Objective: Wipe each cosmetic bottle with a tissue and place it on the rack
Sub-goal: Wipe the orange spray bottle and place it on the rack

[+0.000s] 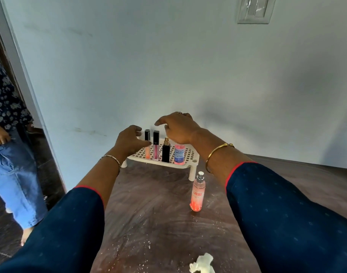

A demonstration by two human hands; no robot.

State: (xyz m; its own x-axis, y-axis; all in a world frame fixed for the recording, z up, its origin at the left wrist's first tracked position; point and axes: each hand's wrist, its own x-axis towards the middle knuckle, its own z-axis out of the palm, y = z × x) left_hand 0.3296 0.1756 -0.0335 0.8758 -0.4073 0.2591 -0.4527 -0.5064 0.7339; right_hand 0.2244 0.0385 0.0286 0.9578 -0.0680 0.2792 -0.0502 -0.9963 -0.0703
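1. Four bottles stand on the white rack (188, 157) at 12 o'clock on the desk (158, 213): peach tube (147, 152), pink gloss (156, 146), black perfume (166, 152), small pink bottle (179, 154).
2. Left hand (129, 141) hovers by the peach tube, fingers loosely spread, holding nothing. Right hand (178, 126) hangs over the row, fingers wide, empty too.
3. Looks like one left: the spray bottle (197, 194) at 2 o'clock, off the rack.
4. Crumpled tissue (203, 263) sits at 5 o'clock, near the desk edge.
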